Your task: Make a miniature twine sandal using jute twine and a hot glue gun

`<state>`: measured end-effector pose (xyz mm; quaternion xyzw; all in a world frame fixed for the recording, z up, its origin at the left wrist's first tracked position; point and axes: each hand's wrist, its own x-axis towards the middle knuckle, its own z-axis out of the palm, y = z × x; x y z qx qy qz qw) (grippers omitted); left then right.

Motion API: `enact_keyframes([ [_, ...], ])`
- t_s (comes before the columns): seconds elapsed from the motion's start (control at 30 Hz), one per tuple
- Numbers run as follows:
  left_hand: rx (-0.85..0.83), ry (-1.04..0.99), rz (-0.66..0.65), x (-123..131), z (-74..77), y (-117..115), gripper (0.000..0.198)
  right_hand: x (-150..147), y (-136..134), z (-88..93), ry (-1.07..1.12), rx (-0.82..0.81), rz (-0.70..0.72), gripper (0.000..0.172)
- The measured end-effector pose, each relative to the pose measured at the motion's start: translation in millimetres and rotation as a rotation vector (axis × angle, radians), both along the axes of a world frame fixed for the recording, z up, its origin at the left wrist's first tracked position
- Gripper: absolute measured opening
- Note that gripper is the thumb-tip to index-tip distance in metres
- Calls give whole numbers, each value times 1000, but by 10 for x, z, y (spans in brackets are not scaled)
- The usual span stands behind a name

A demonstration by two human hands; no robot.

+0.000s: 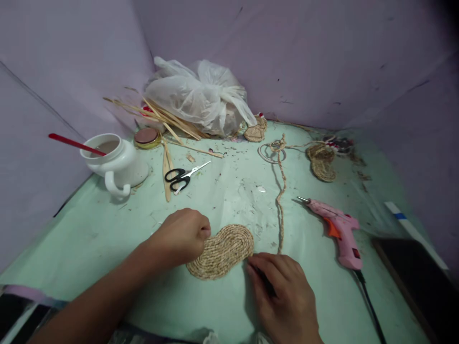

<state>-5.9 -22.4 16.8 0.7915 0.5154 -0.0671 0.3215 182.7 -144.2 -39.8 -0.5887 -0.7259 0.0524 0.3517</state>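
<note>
A coiled, sole-shaped mat of braided straw (226,249) lies flat on the table in front of me. My left hand (184,234) is closed in a fist over its left edge; whatever is in those fingers is hidden. At the mat's right edge my right hand (283,291) pinches with thumb and forefinger. A braided straw cord (280,205) runs down the table to that hand and passes out of sight behind its fingers. To the right lies a pink hot glue gun (339,227), its nozzle pointing left.
Black-handled scissors (184,177) lie beyond my left hand. A white jug (120,162) with a red stick stands at left. A plastic bag (204,95) and straw strips (172,119) sit by the wall. Small straw soles (321,162) and a dark flat device (416,282) are on the right.
</note>
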Motion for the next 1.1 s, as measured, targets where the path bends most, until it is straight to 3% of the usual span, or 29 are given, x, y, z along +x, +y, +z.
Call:
enact_keyframes([
  [0.2, 5, -25, -29, 5, -74, -24, 20, 14, 6, -22, -33, 29, 40, 12],
  [0.47, 21, -61, -1, -101, -51, 84, 25, 19, -26, -57, -26, 20, 13, 13],
  [0.63, 47, -91, 1, -121, -61, 111, 26, 93, -15, 110, -1, -1, 55, 21],
  [0.77, 78, -104, 22, -132, -81, 137, 25, 248, 199, 383, -73, -12, 212, 27],
  [0.87, 94, -106, 45, -136, -86, 156, 24, 267, 422, 522, -220, -135, 399, 40],
  [1.0, 98, -110, 71, -133, -88, 160, 24, 92, 632, 533, -401, -377, 659, 70],
  [1.1, 97, -114, 82, -137, -91, 152, 24, -38, 732, 479, -452, -495, 754, 77],
])
